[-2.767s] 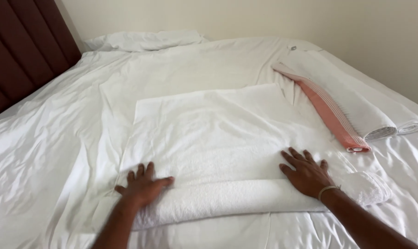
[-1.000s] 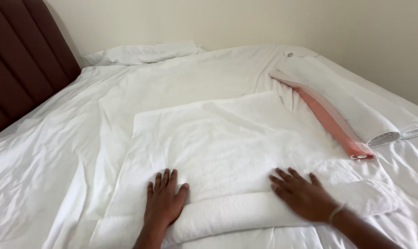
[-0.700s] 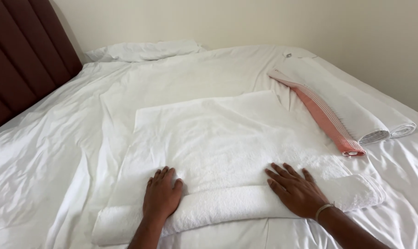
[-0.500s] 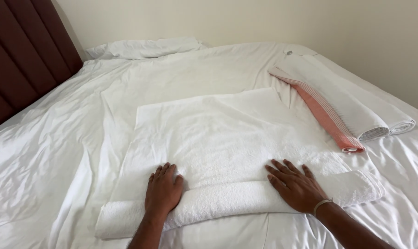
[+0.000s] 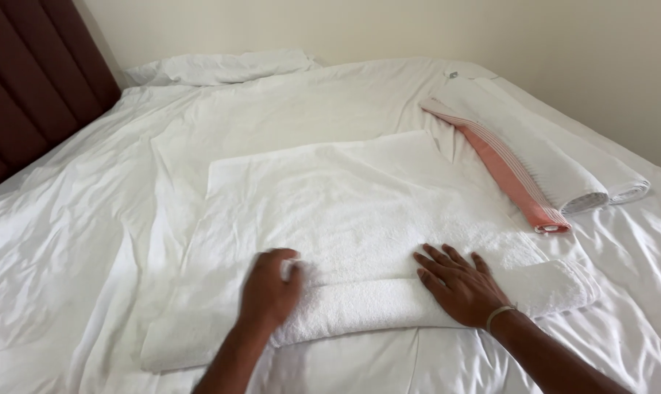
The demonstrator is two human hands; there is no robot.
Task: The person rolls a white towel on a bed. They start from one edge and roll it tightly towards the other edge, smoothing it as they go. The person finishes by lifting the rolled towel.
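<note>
Head view is looking down on a bed, and every place below is being given relative to the white towel (image 5: 360,211) that is lying flat across the sheet (image 5: 75,241), with its near edge rolled into a thick tube.

- Left of the towel, the sheet is lying in loose creases; if the roll is pushed that way, I judge the fabric underneath is likely to bunch and drag the towel crooked.
- On the left part of the roll, the left hand (image 5: 268,292) is pressing down with fingers curled over the tube (it is blurred, so I cannot tell how firmly it is gripping); a slack hold there risks letting that end loosen and grow fatter.
- On the right part of the roll, the right hand (image 5: 462,288) is lying flat, fingers spread, clasping nothing; uneven pressure between the two hands could be making the roll taper.
- Right of the towel and well apart, a rolled white cloth with a pink band (image 5: 520,164) is resting; it seems clear of the work.
</note>
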